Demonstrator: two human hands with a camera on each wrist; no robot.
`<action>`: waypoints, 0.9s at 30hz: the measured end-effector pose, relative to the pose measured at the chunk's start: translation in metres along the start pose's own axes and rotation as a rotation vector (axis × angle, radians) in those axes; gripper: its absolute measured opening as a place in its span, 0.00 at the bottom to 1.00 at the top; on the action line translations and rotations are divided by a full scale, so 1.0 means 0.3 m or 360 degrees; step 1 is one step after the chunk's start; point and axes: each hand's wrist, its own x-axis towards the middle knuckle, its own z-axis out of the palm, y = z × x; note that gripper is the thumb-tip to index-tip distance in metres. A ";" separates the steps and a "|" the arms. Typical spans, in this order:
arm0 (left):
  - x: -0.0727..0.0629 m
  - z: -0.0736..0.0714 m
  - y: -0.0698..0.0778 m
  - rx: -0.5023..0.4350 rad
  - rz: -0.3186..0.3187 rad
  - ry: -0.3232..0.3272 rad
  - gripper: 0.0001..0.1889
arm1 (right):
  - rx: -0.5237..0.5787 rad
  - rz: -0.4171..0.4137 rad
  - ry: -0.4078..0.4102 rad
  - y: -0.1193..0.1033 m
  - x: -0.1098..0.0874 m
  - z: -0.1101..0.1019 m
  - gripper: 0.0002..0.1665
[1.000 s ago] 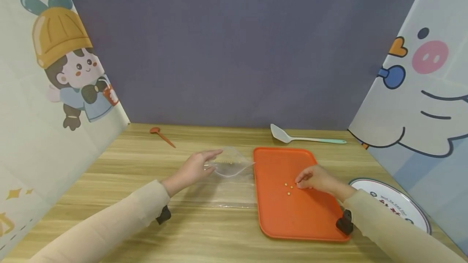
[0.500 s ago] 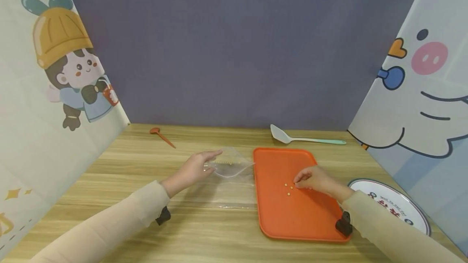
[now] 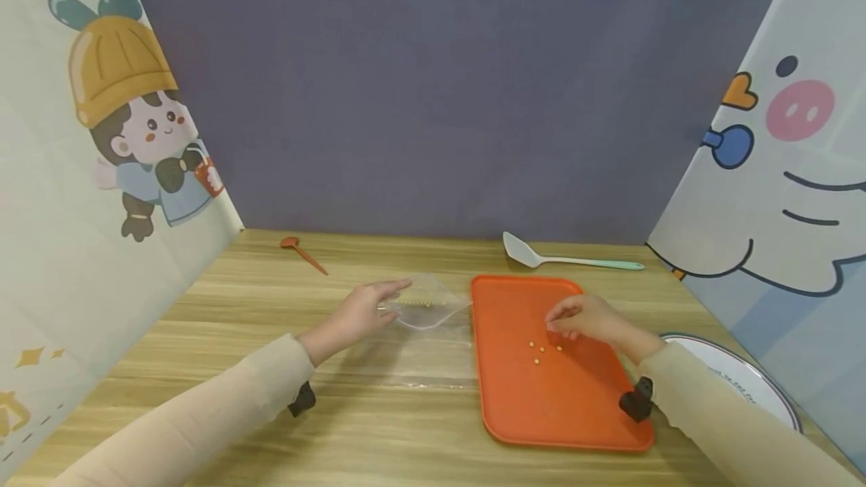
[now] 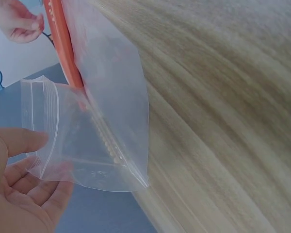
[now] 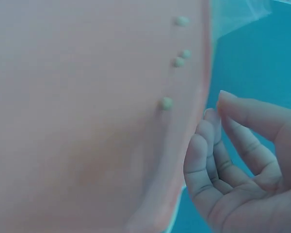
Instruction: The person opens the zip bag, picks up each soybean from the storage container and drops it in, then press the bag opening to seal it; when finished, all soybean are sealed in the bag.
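Observation:
My left hand (image 3: 358, 313) holds the mouth of a clear zip bag (image 3: 425, 318) near the middle of the table. In the left wrist view, the thumb and curled fingers grip the zip edge, and a row of small yellow beans (image 4: 111, 148) lies along the bag's bottom fold. My right hand (image 3: 591, 319) is just above the orange tray (image 3: 534, 408), thumb and forefinger tips together. They seem to pinch a small bean, hidden by the fingertips. Several loose beans (image 3: 537, 361) lie on the tray, below and beside those fingers; the right wrist view shows them too.
A white spatula with a green handle (image 3: 609, 264) lies behind the tray. The small brown spoon (image 3: 304, 255) is at the back left. At the right, a white plate (image 3: 731, 370) is partly covered by my right sleeve. The table's back edge meets a grey-blue panel.
My right hand has risen slightly from the tray, fingertips together, baring one bean it had covered. The left hand and the bag keep their place.

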 end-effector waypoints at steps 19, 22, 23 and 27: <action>0.011 0.004 0.015 -0.0015 -0.0006 -0.0002 0.32 | 0.0092 -0.0162 -0.0014 -0.274 0.092 -0.007 0.15; 0.012 0.004 0.021 -0.0019 -0.0021 -0.0025 0.32 | 0.0126 -0.0215 -0.0025 -0.306 0.113 0.024 0.15; 0.012 0.004 0.022 -0.0014 -0.0020 -0.0028 0.32 | 0.0138 -0.0235 -0.0034 -0.314 0.121 0.034 0.16; 0.014 0.003 0.027 -0.0007 -0.0002 -0.0026 0.32 | 0.0161 -0.0326 -0.0072 -0.349 0.146 0.074 0.16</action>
